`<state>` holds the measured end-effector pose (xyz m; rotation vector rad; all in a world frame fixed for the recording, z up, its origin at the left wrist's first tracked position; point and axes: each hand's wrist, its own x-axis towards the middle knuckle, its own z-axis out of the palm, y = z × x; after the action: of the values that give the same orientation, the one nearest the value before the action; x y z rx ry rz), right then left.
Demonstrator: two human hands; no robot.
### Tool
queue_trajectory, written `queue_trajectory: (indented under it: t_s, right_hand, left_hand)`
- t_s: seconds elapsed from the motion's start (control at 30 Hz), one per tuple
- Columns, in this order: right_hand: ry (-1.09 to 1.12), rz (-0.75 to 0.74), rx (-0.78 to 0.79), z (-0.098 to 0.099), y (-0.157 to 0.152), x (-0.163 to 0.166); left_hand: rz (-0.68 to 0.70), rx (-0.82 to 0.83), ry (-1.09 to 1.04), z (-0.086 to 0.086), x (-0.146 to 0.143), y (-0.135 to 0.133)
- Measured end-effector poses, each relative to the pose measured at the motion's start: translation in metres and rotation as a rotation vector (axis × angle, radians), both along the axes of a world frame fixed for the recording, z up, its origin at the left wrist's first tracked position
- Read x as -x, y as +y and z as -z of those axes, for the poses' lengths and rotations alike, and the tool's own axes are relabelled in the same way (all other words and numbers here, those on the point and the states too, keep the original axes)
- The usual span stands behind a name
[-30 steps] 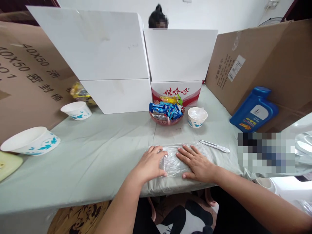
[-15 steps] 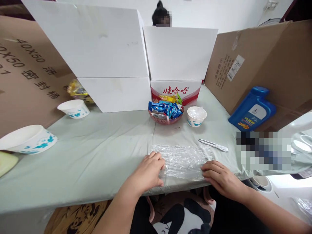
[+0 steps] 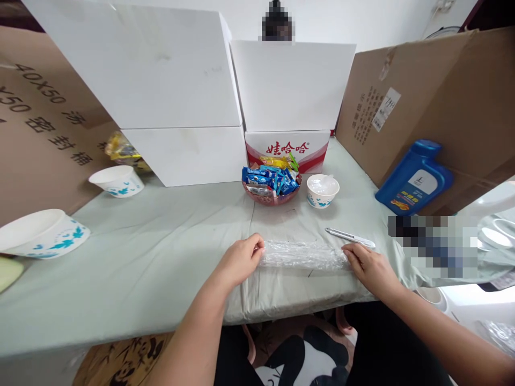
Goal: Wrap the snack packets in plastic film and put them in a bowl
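Observation:
A strip of clear plastic wrap, crinkled and folded long and narrow, lies across the front of the cloth-covered table. My left hand pinches its left end between thumb and fingers. At the opposite end, my right hand has its fingers closed on the plastic too. Just behind my right hand rests a white utility knife, apart from the fingers. Beyond the strip stand a reddish bowl of blue and yellow wrapped snacks and a white paper cup with clear plastic inside.
White boxes are stacked at the back; a person's head shows above them. Large cardboard boxes flank both sides. A blue bottle leans at right. Two paper bowls sit at left. The table's front edge is close to my lap.
The plastic wrap's near edge has gone away from me, making the sheet a narrower strip. Both hands moved slightly farther from me and went from lying on the sheet to pinching its ends.

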<state>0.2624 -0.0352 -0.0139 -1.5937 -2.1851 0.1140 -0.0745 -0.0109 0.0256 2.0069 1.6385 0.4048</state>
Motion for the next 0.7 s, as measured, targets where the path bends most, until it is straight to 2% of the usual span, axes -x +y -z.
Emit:
queue_trajectory:
  t_s: [0.17,0.27,0.33,0.43,0.47,0.53,0.6,0.7]
  right_hand:
    - [-0.272,0.144,0.023,0.007,0.014,0.006]
    - [-0.361,0.195,0.041,0.006,0.014,0.005]
    - [-0.343,0.170,-0.038,0.000,0.012,0.004]
    - [-0.232,0.020,-0.194,-0.009,0.006,0.008]
    - [-0.209,-0.063,-0.216,-0.011,0.004,0.011]
    - [-0.225,-0.255,-0.193,-0.010,0.001,0.022]
    - [-0.282,-0.402,-0.107,-0.005,-0.001,0.033]
    - [-0.327,-0.451,0.037,0.007,-0.003,0.041]
  left_hand:
    - [-0.074,-0.073,0.268,0.013,-0.020,0.014]
    - [-0.124,-0.076,0.348,0.018,-0.023,0.019]
    - [-0.184,-0.143,0.364,0.018,-0.024,0.018]
    - [-0.281,-0.395,0.371,0.012,-0.028,0.008]
    - [-0.269,-0.462,0.352,0.010,-0.031,0.003]
    - [-0.146,-0.472,0.291,0.007,-0.041,-0.007]
    - [0.031,-0.343,0.267,0.007,-0.052,-0.016]
    - [0.160,-0.118,0.321,0.008,-0.061,-0.024]
